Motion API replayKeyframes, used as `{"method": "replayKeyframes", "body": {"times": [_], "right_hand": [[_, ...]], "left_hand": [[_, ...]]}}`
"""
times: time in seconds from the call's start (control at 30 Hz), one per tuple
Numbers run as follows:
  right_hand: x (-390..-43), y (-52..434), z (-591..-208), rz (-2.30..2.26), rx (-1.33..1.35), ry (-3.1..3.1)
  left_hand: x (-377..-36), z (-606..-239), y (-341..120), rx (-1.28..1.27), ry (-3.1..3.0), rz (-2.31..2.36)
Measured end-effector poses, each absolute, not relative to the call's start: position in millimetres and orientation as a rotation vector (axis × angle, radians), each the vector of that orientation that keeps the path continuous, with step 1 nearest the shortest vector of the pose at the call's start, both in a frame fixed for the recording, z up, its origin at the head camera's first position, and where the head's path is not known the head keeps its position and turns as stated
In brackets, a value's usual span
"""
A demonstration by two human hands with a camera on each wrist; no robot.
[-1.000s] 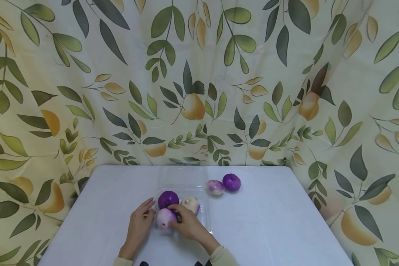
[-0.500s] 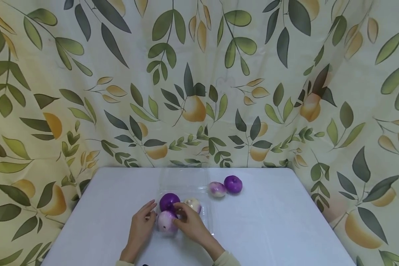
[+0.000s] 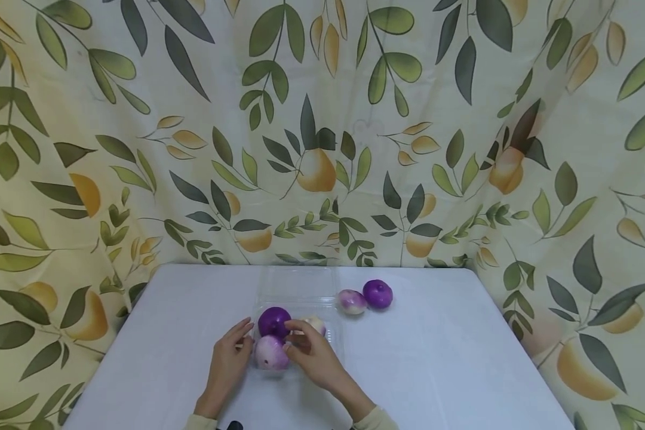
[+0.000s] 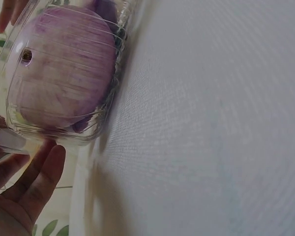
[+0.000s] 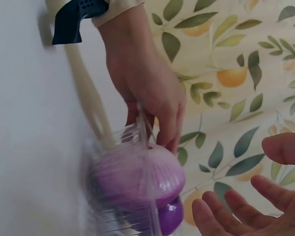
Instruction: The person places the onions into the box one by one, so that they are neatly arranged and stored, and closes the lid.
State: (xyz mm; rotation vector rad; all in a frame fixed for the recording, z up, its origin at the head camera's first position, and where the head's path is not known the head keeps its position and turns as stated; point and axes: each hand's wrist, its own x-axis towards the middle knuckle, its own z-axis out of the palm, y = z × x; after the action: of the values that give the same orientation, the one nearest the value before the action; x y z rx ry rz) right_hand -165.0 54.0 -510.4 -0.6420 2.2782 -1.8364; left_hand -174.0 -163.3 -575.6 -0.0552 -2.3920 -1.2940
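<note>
Loose left hand (image 3: 229, 356) touches one box (image 3: 300, 288) of three onions (image 3: 271, 353), right hand (image 3: 316, 359) released, two onions (image 3: 377, 294) beyond

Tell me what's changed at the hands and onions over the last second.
The right hand has let go of the round, pale purple onion and shifted slightly up and right in the head view, now hiding more of the round, cream-white onion.

Unchanged: the left hand at the left side of the clear plastic container; no onion has visibly moved.

Head view above, wrist views beside container (image 3: 334, 339)
</note>
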Motion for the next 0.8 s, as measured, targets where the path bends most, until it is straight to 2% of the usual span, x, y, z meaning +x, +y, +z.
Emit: {"method": "replayKeyframes", "body": {"times": [0.27,0.8], "right_hand": [[-159,64,-495,-1.872,-0.649,2.264],[-155,84,-473,-1.962,-0.460,2.287]], "left_hand": [[-174,-575,-165,-0.035,-2.398,-1.322],[-174,-577,-164,-0.034,-2.412,-1.322]]}}
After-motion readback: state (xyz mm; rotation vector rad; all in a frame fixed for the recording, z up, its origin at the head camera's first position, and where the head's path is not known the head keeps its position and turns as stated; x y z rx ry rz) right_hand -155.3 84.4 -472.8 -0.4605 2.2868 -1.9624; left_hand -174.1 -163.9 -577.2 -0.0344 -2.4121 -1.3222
